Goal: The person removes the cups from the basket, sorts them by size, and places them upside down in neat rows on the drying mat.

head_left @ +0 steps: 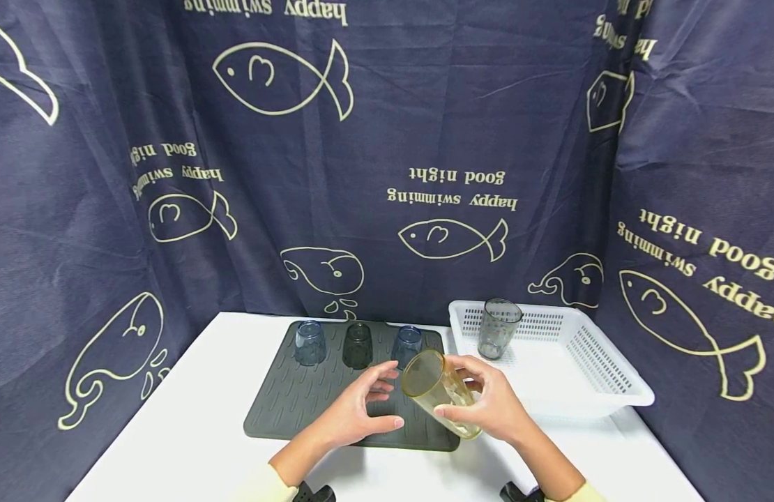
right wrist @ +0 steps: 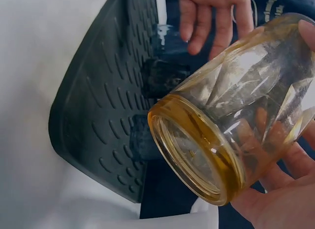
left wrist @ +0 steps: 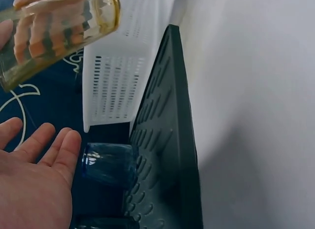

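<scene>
My right hand [head_left: 495, 406] grips a yellow-tinted clear glass [head_left: 440, 394] around its side, thumb on the near face. The glass is tilted, its mouth up toward the left and its thick amber base [right wrist: 197, 150] low on the right in the head view. My left hand [head_left: 357, 410] hovers over the mat just left of the glass, fingers apart and slightly bent, holding nothing. Below both hands is a dark grey ridged drying mat [head_left: 280, 408]. Along its back stand a blue glass [head_left: 309, 344], a dark grey glass [head_left: 358, 346] and another blue glass [head_left: 407, 344], partly behind the left fingertips.
A white perforated plastic basket [head_left: 619, 369] sits right of the mat. Inside it, at its left end, stands a grey-tinted patterned glass [head_left: 498, 331]. The white table [head_left: 192, 418] meets a navy curtain [head_left: 425, 104] with fish drawings at the back and sides.
</scene>
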Available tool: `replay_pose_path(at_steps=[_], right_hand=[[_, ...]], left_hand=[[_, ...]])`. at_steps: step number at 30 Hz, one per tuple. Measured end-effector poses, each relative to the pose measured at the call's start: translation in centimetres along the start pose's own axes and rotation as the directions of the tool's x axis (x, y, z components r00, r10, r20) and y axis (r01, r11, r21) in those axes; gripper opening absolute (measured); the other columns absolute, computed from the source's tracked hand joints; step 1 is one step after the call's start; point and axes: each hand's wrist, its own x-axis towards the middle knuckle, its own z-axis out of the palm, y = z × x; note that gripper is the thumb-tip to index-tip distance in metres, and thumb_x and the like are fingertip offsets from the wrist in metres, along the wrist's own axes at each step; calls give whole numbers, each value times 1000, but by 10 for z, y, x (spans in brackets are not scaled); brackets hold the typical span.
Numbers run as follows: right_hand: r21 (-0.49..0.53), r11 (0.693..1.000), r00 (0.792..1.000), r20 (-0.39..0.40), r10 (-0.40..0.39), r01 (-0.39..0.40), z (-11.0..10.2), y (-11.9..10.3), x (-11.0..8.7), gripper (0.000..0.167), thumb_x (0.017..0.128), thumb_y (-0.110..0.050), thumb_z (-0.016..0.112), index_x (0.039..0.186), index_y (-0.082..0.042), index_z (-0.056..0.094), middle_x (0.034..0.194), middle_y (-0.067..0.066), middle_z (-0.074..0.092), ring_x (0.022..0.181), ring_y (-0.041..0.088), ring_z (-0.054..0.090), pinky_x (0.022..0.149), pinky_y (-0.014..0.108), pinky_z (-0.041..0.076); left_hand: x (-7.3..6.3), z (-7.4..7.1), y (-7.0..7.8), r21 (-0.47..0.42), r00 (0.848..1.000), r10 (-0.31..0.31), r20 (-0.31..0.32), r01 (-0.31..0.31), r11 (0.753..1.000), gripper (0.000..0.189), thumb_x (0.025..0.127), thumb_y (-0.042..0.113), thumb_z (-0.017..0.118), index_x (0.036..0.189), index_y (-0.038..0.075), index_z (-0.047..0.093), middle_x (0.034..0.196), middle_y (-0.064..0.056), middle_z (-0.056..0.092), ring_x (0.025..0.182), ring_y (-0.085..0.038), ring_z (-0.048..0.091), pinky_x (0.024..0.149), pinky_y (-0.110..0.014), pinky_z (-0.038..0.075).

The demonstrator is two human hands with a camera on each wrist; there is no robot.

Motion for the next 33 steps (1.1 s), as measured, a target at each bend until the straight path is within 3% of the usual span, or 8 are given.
replay_pose_path(at_steps=[9,16,33], right_hand=[[-15,1000,998,59,2,-2,7,0,0,67,68,-29,97,127,-19,68,118,-4,74,96,6,68,82,27,58],[-26,1000,996,88,20,-18,11,0,0,64,67,-32,97,125,-21,71,118,-6,75,98,5,67,81,28,58],[-140,988,990,134,-52,71,17,5,4,65,65,-42,97,122,-25,72,116,-12,72,91,5,63,73,26,53]], left_hand=[[6,5,3,15,999,25,21,-25,1000,83,86,20,81,156,12,38,144,-14,53,123,-29,61,108,-35,52],[8,8,7,28,999,31,37,-33,999,86,85,21,83,156,9,37,143,-20,52,121,-38,62,107,-36,53],[10,10,12,31,999,25,28,-25,999,83,83,21,85,153,9,42,137,-17,57,115,-35,64,101,-36,57]])
